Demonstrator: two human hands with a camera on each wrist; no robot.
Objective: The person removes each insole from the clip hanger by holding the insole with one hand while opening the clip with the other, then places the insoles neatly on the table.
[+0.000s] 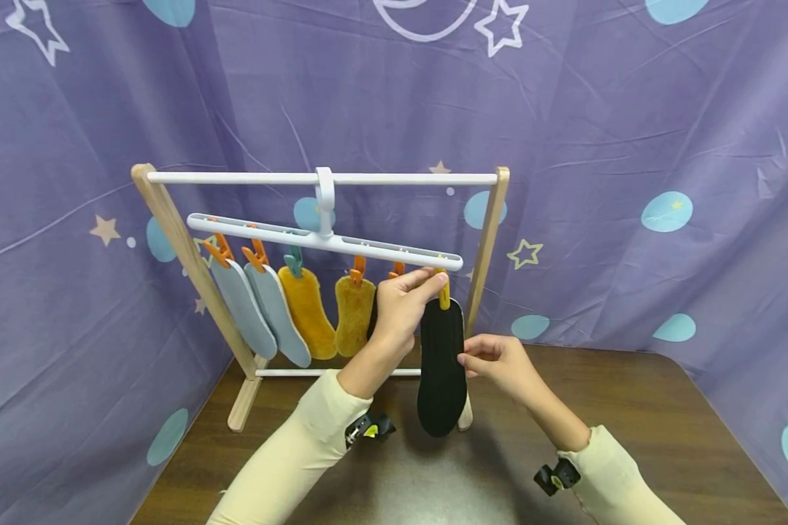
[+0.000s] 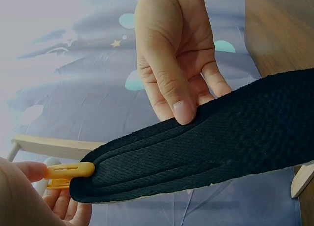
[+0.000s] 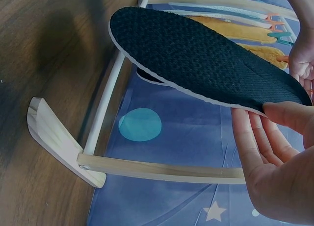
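Observation:
My left hand (image 1: 396,310) pinches a yellow clip (image 1: 444,293) at the right end of a white hanger (image 1: 394,253). Below the clip hangs a black insole (image 1: 442,379), its heel end up. In the left wrist view the clip's tip (image 2: 84,169) overlaps the insole's heel edge, with thumb and fingers on its other end. My right hand (image 1: 504,366) pinches the insole's right edge, thumb on the dark face and fingers behind, as the right wrist view shows. Another dark insole (image 3: 149,77) is mostly hidden behind this one.
Two light grey insoles (image 1: 243,306) and two mustard fuzzy ones (image 1: 308,310) hang along the hanger from orange and teal clips. The hanger hooks over the top white rod (image 1: 236,178) of a wooden rack (image 1: 487,240). The rack stands on a brown table (image 1: 597,430) before a purple curtain (image 1: 604,146).

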